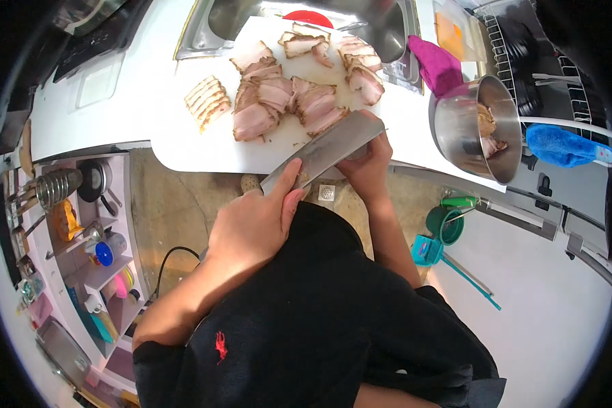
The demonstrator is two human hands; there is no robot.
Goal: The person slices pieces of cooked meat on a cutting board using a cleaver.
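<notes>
The person is wearing a blk short-slv. shirt (285, 306), its cloth looking plain & matte, w/ soft folds forming toward the R side. A small bright-red emblem (221, 347), approx. horse-and-rider in outline, is standing out on the L chest. A tiny pale button (401, 372) is showing nr. the neck end; close by, a dk. grey-blk collar-like flap (483, 392) is displaying a squared corner. The L slv. (160, 367) is ending nr. the elbow; the R slv. (449, 313) is blending into the same blk cloth. Both forearms (187, 296) are showing bare, as are the L hand (251, 221) & R hand (369, 166), wrists incl.
</notes>
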